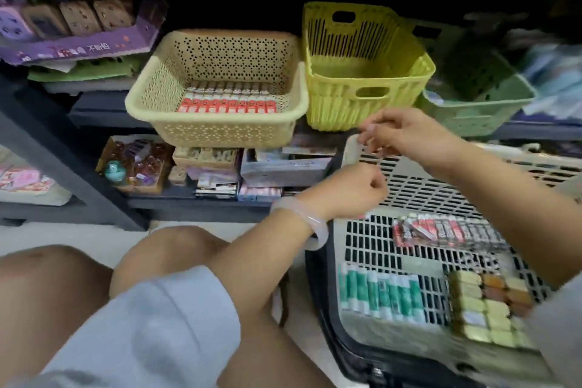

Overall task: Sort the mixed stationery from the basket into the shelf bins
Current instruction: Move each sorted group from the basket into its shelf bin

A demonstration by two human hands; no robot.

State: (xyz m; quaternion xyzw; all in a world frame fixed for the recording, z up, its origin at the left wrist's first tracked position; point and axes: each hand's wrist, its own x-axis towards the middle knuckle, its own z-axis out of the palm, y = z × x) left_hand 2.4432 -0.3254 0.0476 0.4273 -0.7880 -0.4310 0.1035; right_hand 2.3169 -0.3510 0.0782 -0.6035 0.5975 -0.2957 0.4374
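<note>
Hands over the basket (356, 287), lower right of frame.
Left hand (359, 187) curled, contents unclear; right hand (406, 132) pinching something small, blurred; tan bin (217, 132) at centre.

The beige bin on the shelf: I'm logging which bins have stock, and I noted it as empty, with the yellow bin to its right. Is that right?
Not quite. The beige bin is not empty: the head view shows rows of small red and white packs lined up on its floor. The rest holds: the yellow bin stands directly to its right on the shelf.
</note>
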